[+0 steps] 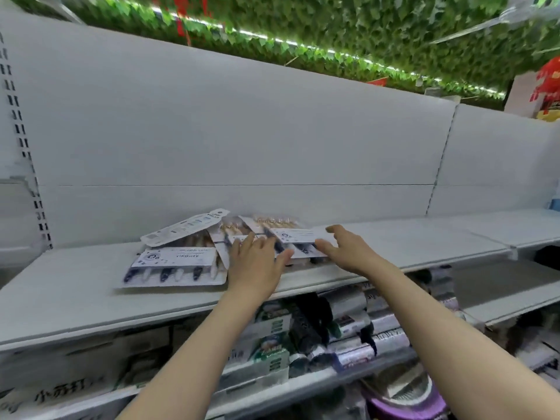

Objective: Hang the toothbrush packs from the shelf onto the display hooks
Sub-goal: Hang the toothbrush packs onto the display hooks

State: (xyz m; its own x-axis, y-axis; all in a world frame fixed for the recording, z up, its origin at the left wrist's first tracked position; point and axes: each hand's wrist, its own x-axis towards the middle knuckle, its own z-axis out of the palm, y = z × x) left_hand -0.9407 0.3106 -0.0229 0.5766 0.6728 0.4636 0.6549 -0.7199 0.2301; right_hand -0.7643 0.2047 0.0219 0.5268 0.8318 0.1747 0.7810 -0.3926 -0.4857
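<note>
Several toothbrush packs lie in a loose heap on the white shelf [75, 286]. The nearest pack [175, 266] lies flat at the left and shows dark and white brushes. One pack [185, 227] leans on the heap behind it. My left hand [257, 262] reaches over the middle of the heap with straight fingers and holds nothing. My right hand [348, 250] hovers with spread fingers at the right edge of a white-carded pack [298, 236]. No display hooks are in view.
A plain white back panel [242, 131] rises behind the shelf, with a slotted upright [18, 131] at the left. Boxes and rolled goods [348, 325] fill the lower shelf. A purple basin [409, 401] sits below right. Green leaf decoration hangs overhead.
</note>
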